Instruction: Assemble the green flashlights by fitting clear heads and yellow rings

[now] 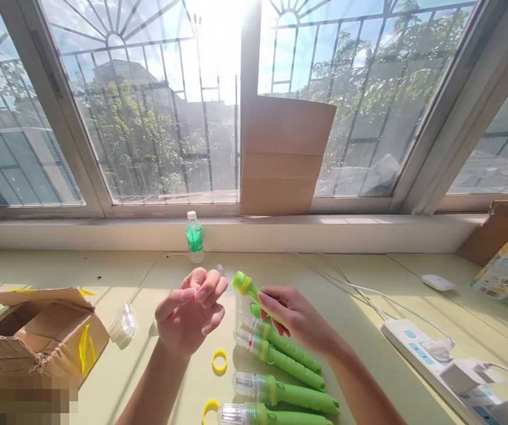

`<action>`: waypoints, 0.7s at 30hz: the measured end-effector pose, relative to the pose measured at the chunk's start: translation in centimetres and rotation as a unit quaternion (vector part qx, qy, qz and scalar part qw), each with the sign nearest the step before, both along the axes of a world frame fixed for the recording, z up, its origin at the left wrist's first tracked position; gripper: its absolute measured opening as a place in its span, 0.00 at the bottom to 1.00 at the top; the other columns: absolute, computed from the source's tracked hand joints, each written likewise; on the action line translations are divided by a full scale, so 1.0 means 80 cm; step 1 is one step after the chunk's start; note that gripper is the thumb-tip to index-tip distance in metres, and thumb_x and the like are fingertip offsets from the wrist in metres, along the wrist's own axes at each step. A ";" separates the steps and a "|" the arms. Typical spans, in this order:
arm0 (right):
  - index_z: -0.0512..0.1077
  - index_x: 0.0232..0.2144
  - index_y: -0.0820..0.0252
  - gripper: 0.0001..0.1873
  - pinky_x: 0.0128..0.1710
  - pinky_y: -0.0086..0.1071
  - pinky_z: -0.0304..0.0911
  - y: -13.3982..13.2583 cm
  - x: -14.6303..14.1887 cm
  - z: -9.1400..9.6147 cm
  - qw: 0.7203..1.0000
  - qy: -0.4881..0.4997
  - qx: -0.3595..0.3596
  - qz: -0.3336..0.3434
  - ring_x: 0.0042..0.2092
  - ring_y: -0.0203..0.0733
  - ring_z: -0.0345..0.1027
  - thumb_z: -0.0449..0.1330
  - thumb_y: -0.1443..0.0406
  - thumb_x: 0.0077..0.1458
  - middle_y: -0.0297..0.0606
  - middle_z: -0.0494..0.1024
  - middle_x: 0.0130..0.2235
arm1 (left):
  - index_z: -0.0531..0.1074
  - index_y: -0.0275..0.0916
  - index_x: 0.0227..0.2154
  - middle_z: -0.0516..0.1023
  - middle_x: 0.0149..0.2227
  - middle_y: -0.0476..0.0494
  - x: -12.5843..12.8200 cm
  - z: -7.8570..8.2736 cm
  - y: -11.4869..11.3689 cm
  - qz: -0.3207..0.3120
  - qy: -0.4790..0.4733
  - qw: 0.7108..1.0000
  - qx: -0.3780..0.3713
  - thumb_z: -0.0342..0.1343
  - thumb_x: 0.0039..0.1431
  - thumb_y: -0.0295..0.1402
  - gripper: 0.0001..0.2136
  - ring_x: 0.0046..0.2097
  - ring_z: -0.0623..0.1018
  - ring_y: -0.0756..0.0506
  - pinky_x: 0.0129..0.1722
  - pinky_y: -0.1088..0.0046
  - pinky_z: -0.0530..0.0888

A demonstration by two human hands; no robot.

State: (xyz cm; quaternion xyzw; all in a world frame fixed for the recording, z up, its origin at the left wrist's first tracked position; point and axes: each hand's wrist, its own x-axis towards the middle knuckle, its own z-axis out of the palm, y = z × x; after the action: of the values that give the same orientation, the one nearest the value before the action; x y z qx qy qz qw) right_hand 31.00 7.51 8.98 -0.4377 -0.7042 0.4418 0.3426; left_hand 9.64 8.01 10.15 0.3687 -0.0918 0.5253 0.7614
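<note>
My right hand (287,310) is closed round a green flashlight handle (246,285). Its threaded end, with a yellow ring at its base, points up and left, and no clear cap is on it. My left hand (192,310) is raised beside it, palm toward me, thumb and fingertips pinched together; whatever they may hold is too small to make out. Below the hands lie several green flashlights (302,395) with clear ribbed caps (245,385), roughly side by side. A loose yellow ring (219,362) rests left of them, and another yellow ring (210,407) is nearer me.
An opened cardboard box (59,336) stands at the left, with a loose clear cap (127,320) beside it. A green-labelled bottle (195,237) stands by the windowsill. At the right are a power strip (417,348) with plugs and cables, a white case (438,283) and a large bottle (502,271).
</note>
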 end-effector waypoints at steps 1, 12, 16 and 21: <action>0.65 0.26 0.61 0.21 0.20 0.25 0.53 0.000 0.000 0.000 1.000 0.000 0.000 0.000 0.21 0.30 0.57 0.48 0.52 0.63 0.32 0.68 0.27 | 0.64 0.37 0.25 0.57 0.26 0.49 0.000 0.000 0.000 -0.001 0.000 1.000 -0.003 0.52 0.53 0.25 0.03 0.30 0.63 0.51 0.21 0.84 0.73; 0.65 0.25 0.61 0.21 0.21 0.25 0.53 0.000 0.000 0.001 1.000 -0.016 -0.001 -0.001 0.21 0.30 0.56 0.48 0.52 0.63 0.32 0.68 0.27 | 0.62 0.37 0.23 0.51 0.25 0.50 0.000 0.001 -0.002 -0.018 0.002 1.000 0.016 0.52 0.52 0.27 0.05 0.28 0.60 0.50 0.18 0.85 0.70; 0.65 0.25 0.61 0.21 0.21 0.25 0.53 -0.001 -0.002 0.002 1.000 -0.012 -0.004 0.002 0.21 0.30 0.56 0.48 0.52 0.63 0.32 0.68 0.27 | 0.63 0.37 0.24 0.52 0.25 0.50 0.000 0.000 -0.001 -0.028 -0.005 0.999 0.023 0.52 0.53 0.27 0.04 0.29 0.60 0.51 0.19 0.85 0.71; 0.65 0.26 0.61 0.22 0.21 0.25 0.54 -0.001 -0.001 0.003 1.000 -0.018 -0.008 -0.001 0.21 0.30 0.56 0.49 0.50 0.61 0.32 0.68 0.27 | 0.66 0.37 0.26 0.55 0.25 0.50 -0.001 0.001 -0.001 -0.019 0.007 0.999 0.032 0.53 0.54 0.28 0.03 0.28 0.61 0.51 0.18 0.86 0.69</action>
State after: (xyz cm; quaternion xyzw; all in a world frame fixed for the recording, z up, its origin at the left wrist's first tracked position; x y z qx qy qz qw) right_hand 30.92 7.42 9.25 -0.4487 -0.7061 0.4397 0.3267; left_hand 9.59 7.91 10.20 0.3945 -0.1100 0.5046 0.7600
